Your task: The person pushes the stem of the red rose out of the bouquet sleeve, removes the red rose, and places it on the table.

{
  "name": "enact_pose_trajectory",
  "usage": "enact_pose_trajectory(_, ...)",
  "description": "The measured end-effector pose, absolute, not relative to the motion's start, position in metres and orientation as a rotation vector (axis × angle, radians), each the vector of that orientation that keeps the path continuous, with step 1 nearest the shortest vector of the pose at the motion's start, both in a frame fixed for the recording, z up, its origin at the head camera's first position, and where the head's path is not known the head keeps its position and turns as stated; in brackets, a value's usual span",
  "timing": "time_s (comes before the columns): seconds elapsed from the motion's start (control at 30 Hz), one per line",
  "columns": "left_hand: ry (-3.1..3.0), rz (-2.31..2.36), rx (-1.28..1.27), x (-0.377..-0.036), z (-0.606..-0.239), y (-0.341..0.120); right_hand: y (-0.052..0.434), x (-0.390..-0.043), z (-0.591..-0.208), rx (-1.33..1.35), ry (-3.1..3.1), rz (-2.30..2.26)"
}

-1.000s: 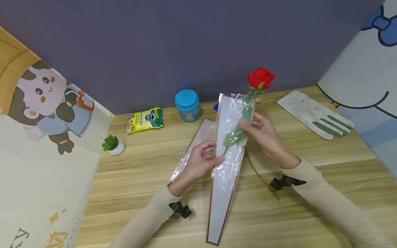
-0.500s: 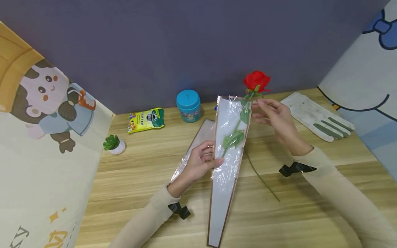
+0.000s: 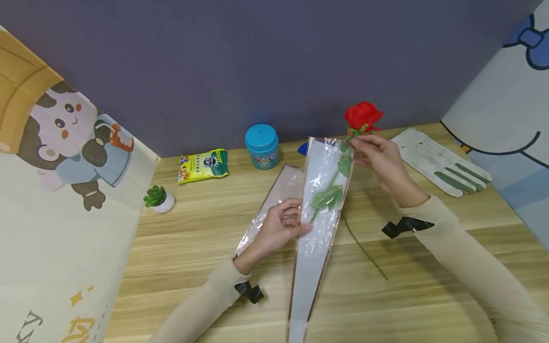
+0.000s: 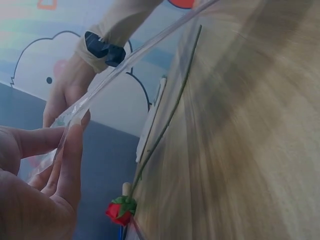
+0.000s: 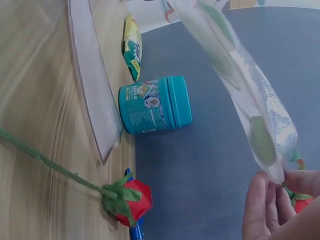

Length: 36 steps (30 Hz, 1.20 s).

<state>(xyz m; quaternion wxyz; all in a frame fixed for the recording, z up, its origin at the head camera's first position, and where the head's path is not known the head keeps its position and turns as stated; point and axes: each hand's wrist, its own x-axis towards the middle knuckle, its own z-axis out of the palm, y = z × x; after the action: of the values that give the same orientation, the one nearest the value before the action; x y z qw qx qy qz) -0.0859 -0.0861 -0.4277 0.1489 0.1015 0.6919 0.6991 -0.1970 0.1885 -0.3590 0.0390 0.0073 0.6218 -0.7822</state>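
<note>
A red artificial rose (image 3: 363,116) stands in a clear-fronted flower sleeve (image 3: 315,257), its bloom above the sleeve's mouth and its green leaves inside. My left hand (image 3: 279,226) pinches the sleeve at mid-height, thumb in front. Just under the bloom, my right hand (image 3: 379,159) pinches the rose at the sleeve's mouth, thumb and fingers touching the sleeve's top edge. Seen from the right wrist, that bloom (image 5: 303,204) is partly hidden by the fingers. A second red rose (image 5: 132,200) lies on the table; the head view shows only its stem (image 3: 364,252).
Another flower sleeve (image 3: 274,190) lies flat behind my left hand. A blue jar (image 3: 262,146), a yellow-green packet (image 3: 203,166) and a small potted succulent (image 3: 158,199) stand toward the back left. At the right lies a white-and-green work glove (image 3: 442,162). Behind the sleeve, a blue object (image 3: 302,148) shows.
My right hand has gone from the sleeve's upper side, let go, then moved up to pinch the rose below its bloom. The sleeve has shifted slightly right; my left hand keeps its hold.
</note>
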Motion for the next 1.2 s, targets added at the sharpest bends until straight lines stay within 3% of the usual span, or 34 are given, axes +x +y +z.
enact_pose_trajectory(0.73,2.098,1.907,0.288,-0.082,-0.436,-0.106,0.21,-0.212,-0.33,0.037,2.024,-2.438)
enact_pose_trajectory(1.2,2.089,1.953,0.279,-0.07,-0.437,-0.132,0.256,-0.216,-0.291,0.004,1.884,-2.771)
